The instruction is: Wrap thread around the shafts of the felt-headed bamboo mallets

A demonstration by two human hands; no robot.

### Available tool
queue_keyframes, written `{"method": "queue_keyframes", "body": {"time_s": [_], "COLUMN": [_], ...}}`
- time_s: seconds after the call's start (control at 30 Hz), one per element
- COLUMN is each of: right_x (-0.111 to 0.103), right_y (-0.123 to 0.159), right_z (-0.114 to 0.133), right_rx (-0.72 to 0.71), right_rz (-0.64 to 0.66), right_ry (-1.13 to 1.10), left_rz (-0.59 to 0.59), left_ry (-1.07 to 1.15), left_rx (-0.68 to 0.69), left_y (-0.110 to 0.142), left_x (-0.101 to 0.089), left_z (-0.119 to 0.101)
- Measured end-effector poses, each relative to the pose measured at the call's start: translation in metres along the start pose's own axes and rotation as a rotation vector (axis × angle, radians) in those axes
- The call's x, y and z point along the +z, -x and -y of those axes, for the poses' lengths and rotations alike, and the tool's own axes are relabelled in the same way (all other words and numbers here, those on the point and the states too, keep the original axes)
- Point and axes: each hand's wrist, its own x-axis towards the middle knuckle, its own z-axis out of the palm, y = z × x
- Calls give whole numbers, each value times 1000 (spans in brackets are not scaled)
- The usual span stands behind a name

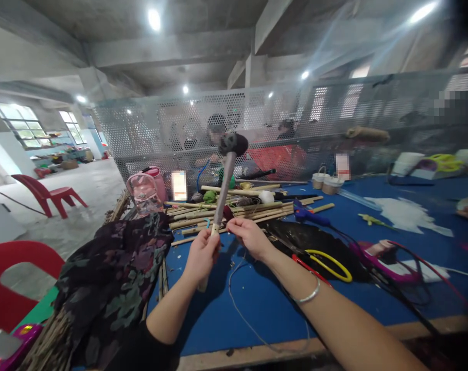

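Note:
My left hand (203, 252) grips the lower part of a long stick (224, 190) held upright, topped by a dark rounded head (234, 144). My right hand (249, 234) pinches the stick, or a thin cord on it, just right of my left hand. A thin grey cord (234, 299) trails down from the hands across the blue table (264, 304).
Bamboo sticks (234, 211) lie in a pile behind the hands. Yellow and red loops (326, 263) and a dark mat lie to the right. A floral cloth (114, 278) covers the table's left end. People sit behind a perforated screen (203, 123). Red chairs (48, 196) stand at left.

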Motion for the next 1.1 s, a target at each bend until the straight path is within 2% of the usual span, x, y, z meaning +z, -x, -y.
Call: {"method": "queue_keyframes", "body": {"time_s": [0.1, 0.23, 0.33, 0.43, 0.5, 0.53, 0.57, 0.7, 0.77, 0.8, 0.87, 1.1], "right_x": [0, -4, -8, -12, -14, -14, -15, -11, -7, -4, -1, -9], "right_y": [0, 2, 4, 5, 5, 5, 4, 1, 1, 1, 2, 7], "right_z": [4, 10, 11, 11, 11, 11, 11, 9, 8, 7, 7, 15], "right_rx": [2, -13, -38, -1, 20, 23, 20, -4, -10, -12, -14, -41], "right_rz": [28, 74, 191, 340, 363, 345, 309, 175, 154, 155, 174, 324], "right_ry": [-53, -167, -237, -291, -341, -357, -359, -257, -209, -203, -215, -214], "left_rz": [127, 185, 270, 412, 486, 475, 416, -56, -188, -204, -160, 175], "left_ry": [167, 296, 407, 553, 569, 524, 445, -68, -283, -333, -298, 152], "left_rx": [-29, -96, -179, -321, -393, -375, -316, 127, 244, 260, 224, 35], "left_y": [4, 11, 15, 15, 14, 14, 13, 12, 11, 11, 11, 17], "left_x": [5, 8, 9, 9, 10, 12, 14, 22, 23, 22, 21, 19], "left_z": [-6, -9, -9, -10, -9, -8, -6, 3, 6, 6, 5, -7]}}
